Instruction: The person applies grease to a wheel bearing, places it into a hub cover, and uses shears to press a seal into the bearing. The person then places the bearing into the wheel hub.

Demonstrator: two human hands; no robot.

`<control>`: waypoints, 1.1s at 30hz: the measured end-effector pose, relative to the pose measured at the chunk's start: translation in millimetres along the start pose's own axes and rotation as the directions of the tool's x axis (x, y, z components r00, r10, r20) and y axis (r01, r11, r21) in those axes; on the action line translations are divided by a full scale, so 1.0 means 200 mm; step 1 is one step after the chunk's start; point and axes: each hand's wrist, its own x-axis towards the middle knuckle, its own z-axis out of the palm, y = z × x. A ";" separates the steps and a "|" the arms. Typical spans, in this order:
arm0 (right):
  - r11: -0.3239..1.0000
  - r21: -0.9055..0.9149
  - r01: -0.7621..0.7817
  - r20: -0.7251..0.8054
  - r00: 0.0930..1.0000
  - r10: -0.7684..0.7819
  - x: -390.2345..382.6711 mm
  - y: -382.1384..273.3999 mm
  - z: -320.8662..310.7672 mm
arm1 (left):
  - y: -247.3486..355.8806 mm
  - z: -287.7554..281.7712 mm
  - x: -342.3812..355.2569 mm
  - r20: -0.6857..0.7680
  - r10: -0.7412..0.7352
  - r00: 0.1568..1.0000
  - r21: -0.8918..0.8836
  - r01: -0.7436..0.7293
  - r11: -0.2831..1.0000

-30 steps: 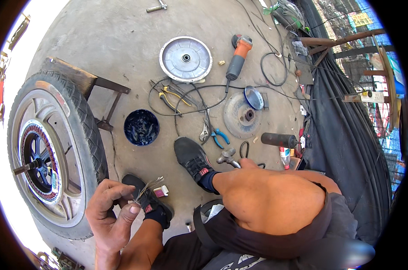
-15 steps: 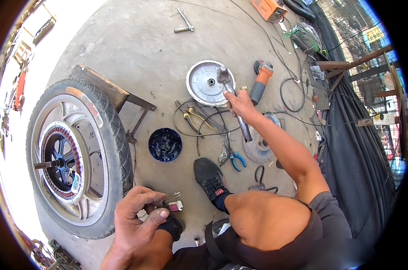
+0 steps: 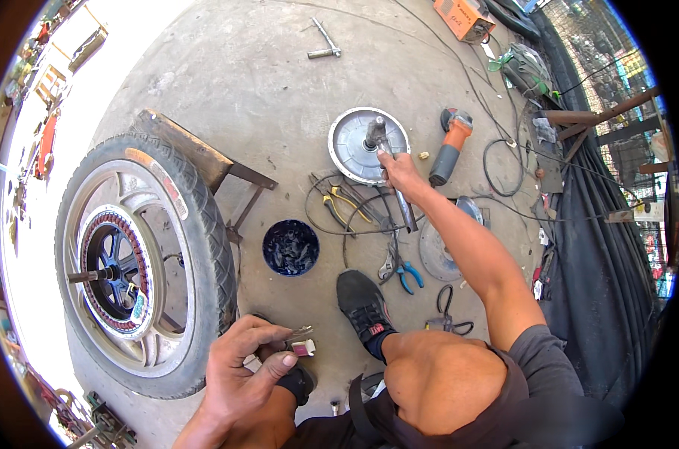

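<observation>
Wheel (image 3: 205, 247), hub (image 3: 113, 271) open, metal cover (image 3: 349, 153) lying apart, unfitted; right hand (image 3: 403, 174) grips a hammer (image 3: 376, 132), left hand (image 3: 238, 363) apparently pinching thin wires (image 3: 302, 330).

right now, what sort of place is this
Most likely a vehicle repair workshop: a detached tyred wheel, an orange and grey angle grinder and blue-handled pliers are in view.
</observation>
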 end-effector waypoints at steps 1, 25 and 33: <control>1.000 0.003 0.001 -0.015 1.000 -0.001 0.00 0.00 0.01 | 0.00 0.00 0.00 0.002 -0.004 1.000 0.001 0.004 1.000; 0.990 -0.038 0.136 -0.085 0.987 -0.139 -0.10 0.09 0.05 | -0.01 -0.01 0.00 0.014 0.021 1.000 0.014 -0.022 1.000; 0.997 0.069 0.045 -0.057 0.998 -0.041 -0.08 0.12 0.04 | 0.01 0.00 0.00 0.010 -0.009 1.000 -0.003 0.009 1.000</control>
